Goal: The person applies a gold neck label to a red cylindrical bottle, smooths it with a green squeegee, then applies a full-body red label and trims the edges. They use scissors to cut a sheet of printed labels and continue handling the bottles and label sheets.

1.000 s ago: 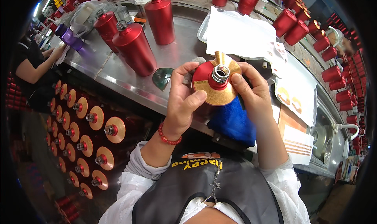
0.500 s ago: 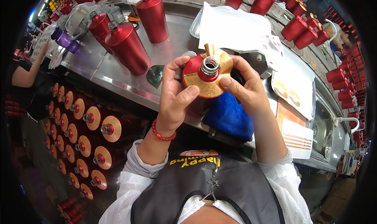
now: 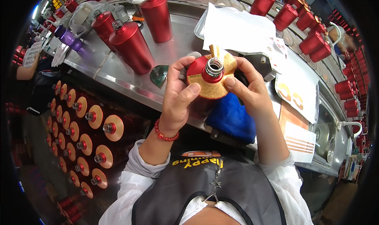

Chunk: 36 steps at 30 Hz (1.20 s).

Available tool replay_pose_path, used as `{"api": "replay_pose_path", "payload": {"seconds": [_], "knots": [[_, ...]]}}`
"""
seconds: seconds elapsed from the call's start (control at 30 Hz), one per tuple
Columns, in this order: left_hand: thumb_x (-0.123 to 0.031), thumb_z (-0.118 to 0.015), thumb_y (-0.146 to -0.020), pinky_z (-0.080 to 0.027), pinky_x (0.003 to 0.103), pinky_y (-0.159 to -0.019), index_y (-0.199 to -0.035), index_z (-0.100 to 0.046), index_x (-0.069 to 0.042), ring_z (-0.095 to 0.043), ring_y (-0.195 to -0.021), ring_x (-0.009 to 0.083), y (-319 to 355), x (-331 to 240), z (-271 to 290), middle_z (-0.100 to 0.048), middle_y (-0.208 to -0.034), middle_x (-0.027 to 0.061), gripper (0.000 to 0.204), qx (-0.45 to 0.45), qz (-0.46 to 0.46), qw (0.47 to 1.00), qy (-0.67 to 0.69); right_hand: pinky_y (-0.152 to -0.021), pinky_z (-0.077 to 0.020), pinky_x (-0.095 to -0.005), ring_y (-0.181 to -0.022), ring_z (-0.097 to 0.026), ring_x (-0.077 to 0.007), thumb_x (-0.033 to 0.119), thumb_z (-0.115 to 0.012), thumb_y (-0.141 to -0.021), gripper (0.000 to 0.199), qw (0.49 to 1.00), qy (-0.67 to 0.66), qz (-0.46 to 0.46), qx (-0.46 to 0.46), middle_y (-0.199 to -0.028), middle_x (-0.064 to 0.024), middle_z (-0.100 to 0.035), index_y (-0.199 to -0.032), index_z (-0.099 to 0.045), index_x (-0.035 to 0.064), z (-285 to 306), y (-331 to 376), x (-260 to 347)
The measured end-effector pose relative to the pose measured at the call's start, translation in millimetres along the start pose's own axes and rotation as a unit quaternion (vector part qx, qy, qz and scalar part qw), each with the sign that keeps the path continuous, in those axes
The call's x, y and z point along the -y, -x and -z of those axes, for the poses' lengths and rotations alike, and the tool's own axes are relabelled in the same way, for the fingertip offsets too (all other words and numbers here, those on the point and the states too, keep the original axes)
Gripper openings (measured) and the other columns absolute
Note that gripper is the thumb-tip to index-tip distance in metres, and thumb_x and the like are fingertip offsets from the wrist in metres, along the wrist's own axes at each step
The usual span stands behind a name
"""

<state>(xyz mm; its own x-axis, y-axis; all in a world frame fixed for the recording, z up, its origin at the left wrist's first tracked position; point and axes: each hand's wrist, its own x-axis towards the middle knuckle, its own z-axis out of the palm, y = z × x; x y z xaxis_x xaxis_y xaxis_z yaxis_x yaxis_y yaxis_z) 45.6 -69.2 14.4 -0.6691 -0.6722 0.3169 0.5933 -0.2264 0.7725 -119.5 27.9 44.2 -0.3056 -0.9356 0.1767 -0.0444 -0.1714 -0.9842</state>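
I hold a red bottle (image 3: pixel 198 69) with a silver threaded neck, top pointed toward me, above the front edge of a steel workbench (image 3: pixel 118 73). A gold foil collar label (image 3: pixel 211 89) lies around its shoulder. My left hand (image 3: pixel 179 98) grips the bottle from the left, thumb pressing on the gold label. From the right, my right hand (image 3: pixel 248 92) holds it, thumb on the label's edge. Under my hands a blue cloth (image 3: pixel 231 116) hangs over the bench edge.
Three tall red bottles (image 3: pixel 132 47) stand on the bench to the left, with a purple one (image 3: pixel 71 39) beyond. More red bottles (image 3: pixel 312 43) line the far right. White sheets (image 3: pixel 237 27) lie behind my hands. Below left, a crate holds several labelled bottles (image 3: pixel 112 128). Another person (image 3: pixel 29 71) works at far left.
The bottle and both hands have drifted slightly up and right in view. My thumbs have shifted along the gold label, smoothing it on the shoulder.
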Motion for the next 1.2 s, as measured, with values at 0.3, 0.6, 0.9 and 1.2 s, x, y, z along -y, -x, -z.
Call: {"api": "replay_pose_path", "payload": {"seconds": [0.3, 0.6, 0.9, 1.2], "knots": [[-0.013, -0.058, -0.094, -0.033, 0.037, -0.113, -0.143, -0.028, -0.002, -0.045, -0.130, 0.0195, 0.5, 1.3, 0.9, -0.043, -0.140, 0.0126, 0.058, 0.014, -0.010, 0.999, -0.027, -0.103, -0.0396, -0.0314, -0.116, -0.053, -0.0152, 0.027, -0.071, -0.090, 0.051, 1.000, -0.017, 0.000, 0.005, -0.120, -0.0080, -0.062, -0.128, -0.054, -0.0020, 0.0, 0.8, 1.7], [-0.006, -0.057, -0.089, -0.036, 0.037, -0.111, -0.141, -0.029, -0.002, -0.050, -0.125, 0.0195, -0.8, -5.7, -9.9, -0.048, -0.135, 0.0134, 0.060, -0.024, 0.027, 0.999, -0.014, -0.103, -0.0381, -0.0309, -0.115, -0.052, -0.0148, 0.027, -0.073, -0.087, 0.049, 0.999, 0.044, 0.017, 0.026, -0.118, -0.0077, -0.060, -0.124, -0.055, -0.0010, 3.1, -4.1, 7.0], [-0.004, -0.058, -0.083, -0.036, 0.035, -0.110, -0.135, -0.036, -0.002, -0.051, -0.123, 0.0183, -8.0, -15.4, -13.2, -0.050, -0.132, 0.0122, 0.056, -0.044, 0.072, 0.996, 0.031, -0.102, -0.0377, -0.0304, -0.113, -0.050, -0.0135, 0.026, -0.071, -0.090, 0.044, 0.998, -0.052, -0.021, 0.021, -0.116, -0.0061, -0.060, -0.121, -0.054, 0.0004, 2.9, -2.3, 3.6], [-0.017, -0.063, -0.092, -0.031, 0.048, -0.113, -0.134, -0.039, -0.002, -0.044, -0.130, 0.0336, 9.8, 13.0, -9.5, -0.043, -0.139, 0.0213, 0.051, -0.065, -0.183, 0.951, -0.238, -0.101, -0.0383, -0.0302, -0.112, -0.050, -0.0126, 0.024, -0.068, -0.092, 0.040, 1.000, -0.006, 0.014, 0.012, -0.116, -0.0054, -0.059, -0.122, -0.054, 0.0014, 0.5, -1.8, -4.4]]}}
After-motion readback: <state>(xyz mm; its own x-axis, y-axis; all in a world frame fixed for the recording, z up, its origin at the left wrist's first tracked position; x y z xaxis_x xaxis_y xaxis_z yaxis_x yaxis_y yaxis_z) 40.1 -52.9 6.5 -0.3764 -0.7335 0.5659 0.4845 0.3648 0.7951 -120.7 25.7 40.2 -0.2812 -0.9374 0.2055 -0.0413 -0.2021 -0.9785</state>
